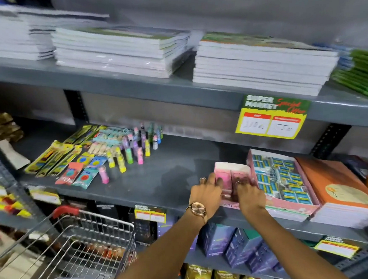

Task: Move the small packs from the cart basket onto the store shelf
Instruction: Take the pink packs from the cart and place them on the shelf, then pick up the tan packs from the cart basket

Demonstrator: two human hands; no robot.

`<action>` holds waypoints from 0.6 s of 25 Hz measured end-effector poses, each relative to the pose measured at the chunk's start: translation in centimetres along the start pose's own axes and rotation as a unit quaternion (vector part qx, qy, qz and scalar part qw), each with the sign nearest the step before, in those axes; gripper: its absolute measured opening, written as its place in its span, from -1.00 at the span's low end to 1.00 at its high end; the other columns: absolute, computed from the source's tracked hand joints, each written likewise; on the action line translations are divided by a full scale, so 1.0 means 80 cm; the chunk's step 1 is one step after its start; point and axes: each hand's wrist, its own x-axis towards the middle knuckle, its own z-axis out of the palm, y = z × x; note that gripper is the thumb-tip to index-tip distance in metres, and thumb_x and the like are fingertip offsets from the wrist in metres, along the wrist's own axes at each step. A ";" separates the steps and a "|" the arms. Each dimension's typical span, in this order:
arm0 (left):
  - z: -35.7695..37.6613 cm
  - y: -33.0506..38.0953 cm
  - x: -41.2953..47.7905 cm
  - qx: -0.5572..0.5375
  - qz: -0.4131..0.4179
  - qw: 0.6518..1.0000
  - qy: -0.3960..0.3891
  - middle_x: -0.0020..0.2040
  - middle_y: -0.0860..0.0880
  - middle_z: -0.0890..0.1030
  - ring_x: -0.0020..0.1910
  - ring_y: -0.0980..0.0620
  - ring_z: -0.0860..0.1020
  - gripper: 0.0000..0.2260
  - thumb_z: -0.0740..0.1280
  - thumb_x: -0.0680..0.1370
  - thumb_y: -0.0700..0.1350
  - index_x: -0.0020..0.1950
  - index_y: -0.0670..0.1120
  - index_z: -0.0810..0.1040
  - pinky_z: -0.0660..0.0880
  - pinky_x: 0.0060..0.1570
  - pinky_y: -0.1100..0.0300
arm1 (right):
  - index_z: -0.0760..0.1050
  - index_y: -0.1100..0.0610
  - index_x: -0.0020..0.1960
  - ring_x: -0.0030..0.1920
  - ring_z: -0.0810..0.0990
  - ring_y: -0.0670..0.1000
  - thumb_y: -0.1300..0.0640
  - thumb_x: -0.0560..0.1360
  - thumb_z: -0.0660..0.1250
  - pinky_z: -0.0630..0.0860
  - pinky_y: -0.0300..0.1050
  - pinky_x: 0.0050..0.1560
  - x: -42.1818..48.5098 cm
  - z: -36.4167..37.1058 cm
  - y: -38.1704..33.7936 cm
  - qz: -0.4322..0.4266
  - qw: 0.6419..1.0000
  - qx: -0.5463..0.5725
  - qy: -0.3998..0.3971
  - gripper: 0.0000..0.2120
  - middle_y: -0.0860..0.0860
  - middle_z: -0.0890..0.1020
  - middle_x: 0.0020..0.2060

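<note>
Two small pink packs (pixel 232 175) stand side by side on the grey middle shelf (pixel 159 180), just left of a pink open box. My left hand (pixel 206 192), with a watch on its wrist, grips the left pack's side. My right hand (pixel 249 194) holds the right pack from the front. The wire cart basket (pixel 77 240) with a red handle sits at the lower left; a few small reddish items show through its mesh.
A pink box of blue packets (pixel 284 182) and an orange notebook stack (pixel 343 193) lie right of the packs. Coloured tubes and sachets (pixel 105 153) fill the shelf's left part. Notebook stacks (pixel 260 66) sit on the shelf above. Purple boxes (pixel 236 244) stand below.
</note>
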 end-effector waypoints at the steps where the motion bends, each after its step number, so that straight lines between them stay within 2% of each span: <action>1: -0.005 -0.009 -0.010 -0.024 -0.012 0.999 0.021 0.22 -0.13 0.47 0.06 -0.20 0.56 -0.63 0.31 0.50 -0.02 0.28 -0.07 0.39 0.57 -0.27 -0.02 | 0.41 0.16 0.32 0.21 0.60 0.12 0.28 0.60 0.11 0.55 -0.03 0.14 -0.005 -0.006 -0.001 0.019 1.000 0.024 0.001 -0.68 0.12 0.53 0.28; 2: -0.012 -0.024 -0.024 -0.053 -0.034 0.997 0.041 0.23 -0.12 0.47 0.09 -0.20 0.54 -0.59 0.30 0.50 0.06 0.31 -0.03 0.37 0.58 -0.25 -0.05 | 0.37 0.18 0.35 0.22 0.57 0.17 0.28 0.59 0.13 0.54 0.02 0.16 -0.012 -0.013 -0.006 0.025 0.998 0.058 0.011 -0.66 0.16 0.48 0.32; 4: -0.025 -0.071 -0.065 -0.103 -0.109 0.984 0.095 0.24 -0.10 0.46 0.14 -0.20 0.51 -0.56 0.24 0.52 0.13 0.35 0.00 0.32 0.60 -0.19 -0.10 | 0.26 0.19 0.43 0.21 0.54 0.26 0.25 0.55 0.23 0.52 0.10 0.14 -0.024 -0.032 -0.043 -0.017 0.990 0.129 0.059 -0.54 0.20 0.42 0.33; 5: -0.028 -0.099 -0.090 -0.119 -0.158 0.972 0.127 0.22 -0.11 0.47 0.14 -0.19 0.50 -0.55 0.23 0.53 0.13 0.36 -0.01 0.31 0.60 -0.18 -0.10 | 0.23 0.17 0.45 0.21 0.54 0.27 0.22 0.53 0.28 0.52 0.10 0.13 -0.033 -0.042 -0.074 -0.063 0.981 0.160 0.085 -0.48 0.19 0.42 0.33; 7: -0.026 -0.156 -0.152 -0.130 -0.265 0.940 0.168 0.18 -0.12 0.48 0.10 -0.18 0.51 -0.55 0.23 0.53 0.09 0.36 -0.04 0.30 0.60 -0.15 -0.07 | 0.32 0.14 0.42 0.24 0.52 0.24 0.19 0.51 0.32 0.48 0.08 0.18 -0.063 -0.052 -0.161 -0.188 0.949 0.238 0.088 -0.51 0.16 0.47 0.32; 9: -0.018 -0.202 -0.220 -0.128 -0.360 0.910 0.164 0.15 -0.15 0.51 0.06 -0.20 0.53 -0.56 0.24 0.50 0.04 0.34 -0.08 0.33 0.57 -0.10 -0.05 | 0.49 0.14 0.27 0.24 0.53 0.19 0.21 0.48 0.33 0.46 0.05 0.22 -0.102 -0.039 -0.261 -0.313 0.908 0.278 0.024 -0.64 0.14 0.57 0.24; 11: 0.003 -0.242 -0.290 -0.141 -0.451 0.874 0.115 0.15 -0.20 0.51 0.08 -0.25 0.52 -0.56 0.27 0.47 -0.04 0.32 -0.12 0.35 0.54 -0.01 -0.08 | 0.58 0.15 0.10 0.15 0.58 0.20 0.22 0.45 0.33 0.52 0.04 0.13 -0.143 -0.007 -0.355 -0.412 0.874 0.252 -0.058 -0.77 0.16 0.65 0.10; 13: 0.038 -0.280 -0.374 -0.187 -0.561 0.804 0.059 0.18 -0.23 0.50 0.11 -0.28 0.50 -0.62 0.27 0.50 -0.08 0.29 -0.16 0.38 0.52 0.03 -0.11 | 0.56 0.16 0.06 0.09 0.59 0.22 0.23 0.48 0.31 0.55 0.04 0.05 -0.186 0.036 -0.435 -0.474 0.848 0.177 -0.156 -0.83 0.18 0.64 0.06; 15: 0.092 -0.299 -0.461 -0.242 -0.652 0.719 0.001 0.19 -0.25 0.53 0.15 -0.26 0.51 -0.68 0.26 0.54 -0.07 0.23 -0.18 0.42 0.50 0.08 -0.09 | 0.52 0.20 0.12 0.09 0.60 0.23 0.24 0.50 0.29 0.56 0.06 0.02 -0.219 0.093 -0.502 -0.513 0.821 0.082 -0.236 -0.80 0.22 0.62 0.09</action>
